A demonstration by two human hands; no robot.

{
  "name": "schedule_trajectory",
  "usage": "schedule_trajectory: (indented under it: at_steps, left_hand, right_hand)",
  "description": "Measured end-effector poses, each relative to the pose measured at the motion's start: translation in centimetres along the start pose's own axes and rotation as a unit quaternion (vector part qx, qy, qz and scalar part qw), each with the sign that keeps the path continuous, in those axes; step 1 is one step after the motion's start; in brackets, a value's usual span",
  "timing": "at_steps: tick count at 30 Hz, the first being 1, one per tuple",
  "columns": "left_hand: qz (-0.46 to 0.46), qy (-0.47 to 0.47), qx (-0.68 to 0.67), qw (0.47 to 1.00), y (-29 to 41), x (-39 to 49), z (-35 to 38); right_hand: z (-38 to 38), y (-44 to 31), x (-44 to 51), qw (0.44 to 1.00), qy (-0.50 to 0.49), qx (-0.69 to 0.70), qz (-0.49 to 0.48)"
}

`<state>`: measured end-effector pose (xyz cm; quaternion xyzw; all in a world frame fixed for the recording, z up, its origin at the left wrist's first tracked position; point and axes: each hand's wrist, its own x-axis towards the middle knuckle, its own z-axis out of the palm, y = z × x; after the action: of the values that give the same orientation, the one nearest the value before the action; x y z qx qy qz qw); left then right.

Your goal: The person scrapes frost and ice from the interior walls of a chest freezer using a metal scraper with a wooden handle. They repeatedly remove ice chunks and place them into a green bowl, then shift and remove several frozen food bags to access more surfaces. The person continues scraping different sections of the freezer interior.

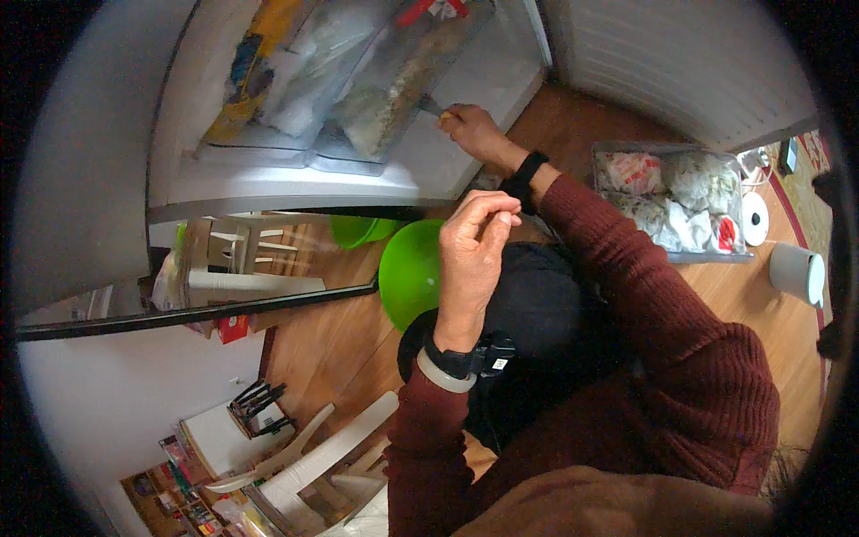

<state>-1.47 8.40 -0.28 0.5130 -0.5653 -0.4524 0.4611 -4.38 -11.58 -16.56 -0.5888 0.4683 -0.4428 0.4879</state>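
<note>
My right hand grips a small tool with a flat grey blade and a yellowish handle end. The blade sits beside a clear bag of pale food inside a white refrigerator compartment; I cannot tell whether it touches the bag. Closer to me, my left hand is raised with its fingers curled together, and nothing shows in it. A bright green basin stands on the floor just left of that hand, partly hidden by it. Left of the clear bag lie a whitish plastic bag and a yellow package.
On the floor at right is a clear plastic drawer of bagged food, near a white lid and a pale pitcher. A ribbed white panel rises behind. A reflective panel and white chair are at left.
</note>
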Motion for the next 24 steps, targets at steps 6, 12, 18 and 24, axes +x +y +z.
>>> schedule_trajectory:
  at_steps: [6,12,18,24]
  left_hand:
    - [-0.008,-0.014,0.003,1.000,-0.2,0.1,-0.2]
    - [0.009,-0.007,0.005,1.000,-0.2,0.0,-0.2]
    - [0.022,-0.001,-0.010,1.000,-0.4,0.1,0.1]
    - [0.008,-0.007,0.005,1.000,-0.5,0.2,-0.1]
  right_hand:
    - [0.9,-2.0,1.5,0.988,0.015,-0.105,-0.110]
    - [-1.1,-1.6,-1.0,0.998,-0.039,-0.049,-0.020]
    - [1.0,-0.9,-0.5,0.991,-0.003,-0.055,-0.124]
    - [1.6,-1.9,0.9,0.998,-0.044,-0.035,-0.008]
